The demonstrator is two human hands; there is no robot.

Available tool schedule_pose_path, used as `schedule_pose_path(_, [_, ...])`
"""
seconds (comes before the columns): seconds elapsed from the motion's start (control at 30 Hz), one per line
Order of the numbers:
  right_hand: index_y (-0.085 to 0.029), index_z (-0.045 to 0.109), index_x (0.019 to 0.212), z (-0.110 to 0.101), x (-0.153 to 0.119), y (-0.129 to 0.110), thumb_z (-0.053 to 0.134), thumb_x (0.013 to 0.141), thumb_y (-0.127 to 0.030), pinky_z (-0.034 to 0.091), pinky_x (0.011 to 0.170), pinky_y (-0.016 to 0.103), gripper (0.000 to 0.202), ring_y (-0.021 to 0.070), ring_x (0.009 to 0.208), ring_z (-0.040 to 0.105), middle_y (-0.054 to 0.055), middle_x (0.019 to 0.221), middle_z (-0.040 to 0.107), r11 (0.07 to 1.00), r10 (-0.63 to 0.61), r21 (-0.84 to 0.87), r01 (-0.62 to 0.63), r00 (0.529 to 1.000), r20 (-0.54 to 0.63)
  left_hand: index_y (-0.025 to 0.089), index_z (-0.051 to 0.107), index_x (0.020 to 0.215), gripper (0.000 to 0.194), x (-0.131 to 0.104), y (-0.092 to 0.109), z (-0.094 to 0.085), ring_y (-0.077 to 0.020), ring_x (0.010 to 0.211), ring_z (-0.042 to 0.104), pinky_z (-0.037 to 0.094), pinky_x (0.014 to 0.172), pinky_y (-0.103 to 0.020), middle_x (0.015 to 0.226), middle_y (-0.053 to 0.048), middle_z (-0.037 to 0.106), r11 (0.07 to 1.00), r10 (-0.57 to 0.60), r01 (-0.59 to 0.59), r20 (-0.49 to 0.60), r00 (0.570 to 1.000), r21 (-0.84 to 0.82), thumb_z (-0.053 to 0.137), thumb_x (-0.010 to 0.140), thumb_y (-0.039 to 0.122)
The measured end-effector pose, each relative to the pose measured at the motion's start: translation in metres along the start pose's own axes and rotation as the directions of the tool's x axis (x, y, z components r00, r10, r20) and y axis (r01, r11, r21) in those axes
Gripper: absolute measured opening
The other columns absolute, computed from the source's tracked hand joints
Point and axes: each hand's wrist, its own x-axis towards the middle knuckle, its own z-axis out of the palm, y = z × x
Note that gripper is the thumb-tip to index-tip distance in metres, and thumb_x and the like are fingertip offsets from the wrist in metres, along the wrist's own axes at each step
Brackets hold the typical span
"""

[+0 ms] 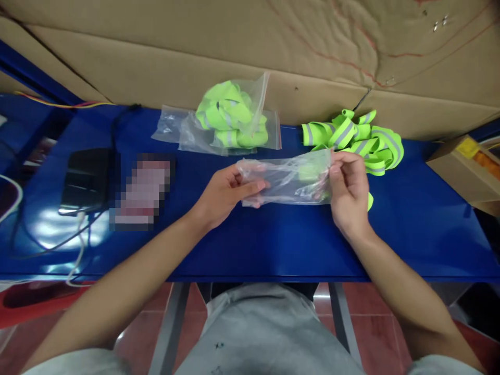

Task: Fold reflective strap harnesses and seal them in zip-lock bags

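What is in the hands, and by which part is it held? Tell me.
A clear plastic bag: the left hand has it by its left end, the right hand by its right edge, near the top.

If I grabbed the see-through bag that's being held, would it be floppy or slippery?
The see-through bag is probably floppy, because its thin plastic looks creased. It may be slippery too, since it has shiny streaks.

Arms (136, 281) fwd, L hand (229, 194) & R hand (349, 192) apart, each pinching.
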Motion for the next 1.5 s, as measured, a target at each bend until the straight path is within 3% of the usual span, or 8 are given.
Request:
schedule_pose_path(0.13, [-0.032, 0.056, 0.117, -0.012, 0.009, 0.007, 0.063, 0.101, -0.046, 0.05, 0.058, 0.032, 0.022, 0.0151, 0.062, 0.05, -0.002, 0.082, 0.052, 0.991, 0.098, 0.088, -0.096, 0.995, -0.017, 0.022, 0.073, 0.111, 0.038, -0.008, 0.009, 0.007, -0.0142, 0.056, 0.07, 0.048, 0.039, -0.02, 0.094, -0.004, 0.081, 0.99, 0.138, -0.137, -0.029, 0.99, 0.038, 0.091, 0.079, 0.033])
schedule_pose_path(0.37, [-0.025, 0.072, 0.096, -0.016, 0.013, 0.002, 0.064, 0.099, -0.062, 0.04, 0.053, 0.028, 0.038, 0.0126, 0.059, 0.05, -0.002, 0.071, 0.057, 0.989, 0.13, -0.089, -0.116, 0.977, 0.168, 0.025, 0.081, 0.104, 0.037, -0.015, 0.014, 0.0, -0.0186, 0.097, 0.074, 0.061, 0.087, -0.031, 0.108, -0.003, 0.08, 0.96, 0.268, -0.264, -0.034, 0.963, 0.089, 0.082, 0.086, 0.058])
schedule_pose_path(0.53, [-0.024, 0.069, 0.089, -0.009, 0.003, -0.007, 0.063, 0.102, -0.056, 0.039, 0.053, 0.028, 0.035, 0.0117, 0.056, 0.044, -0.003, 0.066, 0.053, 0.976, -0.025, -0.21, 0.057, 0.988, 0.154, 0.027, 0.083, 0.1, 0.03, -0.015, 0.012, 0.006, -0.0164, 0.084, 0.074, 0.061, 0.078, -0.029, 0.098, -0.002, 0.082, 0.971, 0.239, -0.24, -0.091, 0.967, -0.002, 0.077, 0.092, 0.054])
schedule_pose_path(0.77, [-0.024, 0.066, 0.087, -0.013, 0.004, 0.002, 0.064, 0.102, -0.05, 0.041, 0.055, 0.028, 0.03, 0.0115, 0.059, 0.046, -0.002, 0.074, 0.053, 0.992, 0.126, 0.007, -0.126, 0.992, -0.003, 0.024, 0.08, 0.107, 0.027, -0.014, 0.014, 0.009, -0.019, 0.074, 0.076, 0.054, 0.056, -0.026, 0.091, -0.004, 0.081, 0.975, 0.223, -0.223, -0.047, 0.974, -0.003, 0.076, 0.094, 0.046])
schedule_pose_path(1.0, [-0.025, 0.064, 0.09, -0.012, 0.007, 0.0, 0.055, 0.107, -0.049, 0.042, 0.055, 0.03, 0.031, 0.0126, 0.057, 0.047, -0.003, 0.067, 0.05, 0.963, -0.098, -0.251, 0.096, 0.995, 0.003, 0.026, 0.082, 0.103, 0.029, -0.017, 0.019, 0.007, -0.0218, 0.09, 0.076, 0.061, 0.083, -0.035, 0.095, -0.004, 0.082, 0.929, 0.318, -0.285, -0.113, 0.941, 0.237, 0.072, 0.096, 0.052])
schedule_pose_path(1.17, [-0.025, 0.066, 0.096, -0.011, 0.006, 0.001, 0.055, 0.108, -0.044, 0.041, 0.056, 0.033, 0.026, 0.013, 0.053, 0.044, -0.004, 0.063, 0.05, 0.94, -0.124, -0.324, 0.109, 0.992, -0.027, 0.025, 0.082, 0.101, 0.031, -0.02, 0.022, 0.011, -0.0177, 0.08, 0.072, 0.059, 0.072, -0.03, 0.091, -0.003, 0.079, 0.882, 0.393, -0.338, -0.116, 0.912, 0.329, 0.076, 0.092, 0.054])
schedule_pose_path(1.4, [-0.02, 0.071, 0.097, -0.026, 0.017, 0.001, 0.061, 0.105, -0.046, 0.036, 0.059, 0.031, 0.029, 0.0109, 0.059, 0.047, -0.001, 0.07, 0.058, 0.908, -0.179, -0.397, 0.133, 0.981, -0.08, 0.018, 0.073, 0.087, 0.031, -0.01, 0.017, -0.004, -0.0197, 0.065, 0.074, 0.056, 0.051, -0.027, 0.077, -0.005, 0.079, 0.989, 0.113, -0.108, -0.043, 0.993, 0.106, 0.083, 0.088, 0.048])
schedule_pose_path(1.5, [-0.018, 0.07, 0.097, -0.035, 0.024, -0.001, 0.062, 0.104, -0.045, 0.037, 0.062, 0.031, 0.029, 0.0104, 0.062, 0.051, 0.0, 0.073, 0.06, 0.89, -0.283, -0.415, 0.187, 0.942, -0.181, 0.021, 0.065, 0.09, 0.033, -0.01, 0.019, -0.005, -0.0177, 0.061, 0.073, 0.056, 0.053, -0.026, 0.071, -0.002, 0.076, 0.966, 0.221, -0.194, -0.157, 0.962, 0.169, 0.079, 0.091, 0.051])
